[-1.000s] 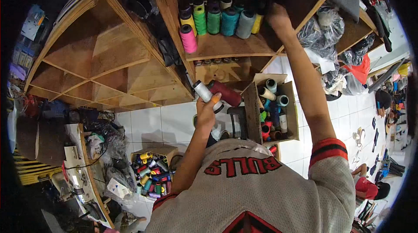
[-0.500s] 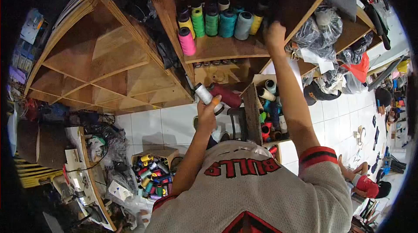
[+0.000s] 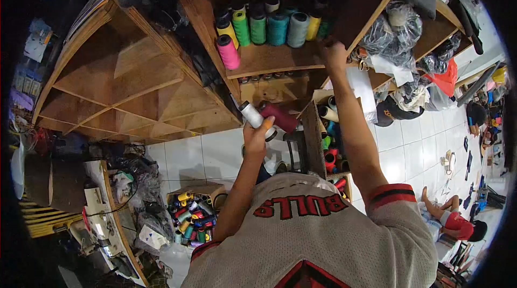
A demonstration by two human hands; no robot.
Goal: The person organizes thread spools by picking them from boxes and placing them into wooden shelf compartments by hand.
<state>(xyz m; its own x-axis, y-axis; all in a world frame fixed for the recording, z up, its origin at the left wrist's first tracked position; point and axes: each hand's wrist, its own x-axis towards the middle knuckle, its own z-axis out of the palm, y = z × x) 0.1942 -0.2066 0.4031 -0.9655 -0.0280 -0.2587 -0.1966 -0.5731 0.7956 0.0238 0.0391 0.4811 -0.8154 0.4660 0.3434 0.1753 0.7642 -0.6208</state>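
My left hand [image 3: 255,138] is closed around a white thread spool [image 3: 251,114] held at a slant. A maroon thread spool [image 3: 280,118] sticks out beside it, and something orange shows near the thumb. My right hand [image 3: 335,54] is at the right front edge of the wooden shelf [image 3: 280,62], fingers partly in shadow and apart, with nothing visible in them. Just behind its fingertips stands a dark green spool [image 3: 323,29]. To the left the row has a yellow spool [image 3: 313,27], a grey spool [image 3: 298,30], a teal spool [image 3: 278,29] and a pink spool [image 3: 228,53].
Below the shelf, a box [image 3: 314,142] holds more thread spools. On the floor at left is a cardboard box [image 3: 207,190] full of spools. Plastic-wrapped bundles [image 3: 385,37] fill the right-hand shelves. Another person [image 3: 458,223] sits on the floor at far right.
My right hand has drawn back slightly toward me and left from the shelf, and the dark green spool beside the yellow one now shows. My left hand keeps its hold on the spools.
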